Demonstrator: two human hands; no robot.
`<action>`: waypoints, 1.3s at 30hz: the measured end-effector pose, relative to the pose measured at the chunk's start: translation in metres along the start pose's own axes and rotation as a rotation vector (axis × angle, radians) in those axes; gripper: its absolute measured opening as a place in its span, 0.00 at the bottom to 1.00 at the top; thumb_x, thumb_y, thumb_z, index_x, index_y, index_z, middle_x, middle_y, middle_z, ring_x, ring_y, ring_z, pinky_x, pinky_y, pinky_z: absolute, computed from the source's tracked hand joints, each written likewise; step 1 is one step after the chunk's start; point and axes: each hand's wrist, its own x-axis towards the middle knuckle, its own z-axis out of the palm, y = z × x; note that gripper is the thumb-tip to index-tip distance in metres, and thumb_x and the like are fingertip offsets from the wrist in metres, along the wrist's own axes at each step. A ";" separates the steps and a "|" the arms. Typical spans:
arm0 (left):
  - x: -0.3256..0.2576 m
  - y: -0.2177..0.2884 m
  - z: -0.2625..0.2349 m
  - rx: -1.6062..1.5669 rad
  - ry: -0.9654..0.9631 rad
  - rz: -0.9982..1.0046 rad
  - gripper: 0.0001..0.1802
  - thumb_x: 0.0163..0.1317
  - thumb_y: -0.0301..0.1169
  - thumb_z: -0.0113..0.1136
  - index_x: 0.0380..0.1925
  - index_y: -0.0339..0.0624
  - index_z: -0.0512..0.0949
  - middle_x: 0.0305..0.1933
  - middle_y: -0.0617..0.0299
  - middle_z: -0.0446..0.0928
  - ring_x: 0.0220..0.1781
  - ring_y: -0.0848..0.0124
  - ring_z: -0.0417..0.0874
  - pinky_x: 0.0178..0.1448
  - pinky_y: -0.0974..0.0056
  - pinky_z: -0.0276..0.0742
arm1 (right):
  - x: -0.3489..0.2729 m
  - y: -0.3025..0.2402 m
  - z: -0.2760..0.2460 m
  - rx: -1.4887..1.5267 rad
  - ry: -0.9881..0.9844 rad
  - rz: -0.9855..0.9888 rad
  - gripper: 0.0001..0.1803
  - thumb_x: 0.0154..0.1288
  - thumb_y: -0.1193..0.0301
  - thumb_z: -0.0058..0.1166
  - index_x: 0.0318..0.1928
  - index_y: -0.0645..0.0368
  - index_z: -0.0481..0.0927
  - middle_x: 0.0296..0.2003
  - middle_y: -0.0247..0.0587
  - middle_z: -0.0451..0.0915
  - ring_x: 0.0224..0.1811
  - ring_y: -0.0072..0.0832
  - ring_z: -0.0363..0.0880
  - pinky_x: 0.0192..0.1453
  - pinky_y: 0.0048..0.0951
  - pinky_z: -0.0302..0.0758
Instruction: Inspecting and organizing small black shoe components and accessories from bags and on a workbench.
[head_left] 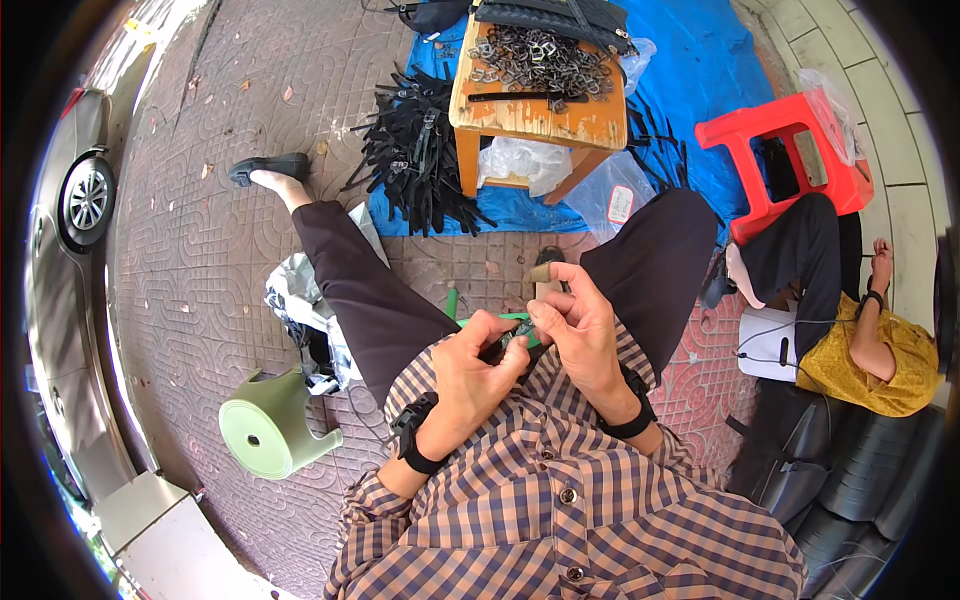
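Observation:
Above my lap, my left hand [472, 362] pinches a small dark, shiny piece [517, 332] between thumb and fingers. Fingers cover most of it, so its exact kind cannot be made out. My right hand [580, 330] meets the left one there, thumb and a finger closed at the piece's upper right end. A brown cover [541, 272] wraps one right fingertip, which points away from the pinch. Beyond my knees stands a worn wooden stool [545, 118] bearing a heap of metal buckles [540, 60] and a black strap [525, 97]. Black straps [415, 150] lie piled left of it.
Blue sheeting [700, 60] lies under the wooden stool. A red plastic stool [740, 135] stands at the right, near a seated person in a yellow top [880, 355]. To my left are a light green roll [265, 435], plastic bags [300, 290] and a parked car [60, 300].

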 end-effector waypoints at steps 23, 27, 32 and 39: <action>0.008 -0.013 -0.019 -0.725 -0.295 -0.542 0.05 0.65 0.29 0.54 0.33 0.40 0.76 0.18 0.68 0.74 0.13 0.83 0.64 0.19 0.77 0.59 | 0.003 0.001 0.000 -0.012 -0.084 -0.050 0.15 0.67 0.73 0.55 0.51 0.65 0.72 0.26 0.30 0.74 0.25 0.13 0.69 0.30 0.15 0.67; 0.011 -0.016 -0.024 -0.965 -0.379 -0.635 0.08 0.68 0.33 0.53 0.36 0.41 0.76 0.19 0.68 0.74 0.12 0.84 0.60 0.18 0.78 0.55 | 0.010 0.004 0.000 -0.089 -0.168 -0.269 0.13 0.65 0.72 0.58 0.47 0.66 0.76 0.29 0.32 0.75 0.27 0.15 0.74 0.31 0.18 0.71; 0.012 -0.015 -0.018 -0.988 -0.491 -0.656 0.08 0.68 0.33 0.53 0.41 0.41 0.75 0.21 0.68 0.75 0.16 0.87 0.62 0.20 0.79 0.55 | 0.007 0.005 0.000 -0.037 -0.093 -0.127 0.08 0.63 0.77 0.59 0.41 0.68 0.80 0.28 0.31 0.77 0.28 0.16 0.76 0.30 0.17 0.73; 0.013 -0.017 -0.019 -0.815 -0.485 -0.567 0.11 0.68 0.33 0.47 0.38 0.37 0.74 0.27 0.63 0.76 0.20 0.84 0.69 0.24 0.80 0.62 | 0.010 0.004 0.006 0.215 -0.024 0.041 0.08 0.63 0.77 0.60 0.41 0.68 0.80 0.25 0.32 0.78 0.24 0.13 0.74 0.26 0.16 0.71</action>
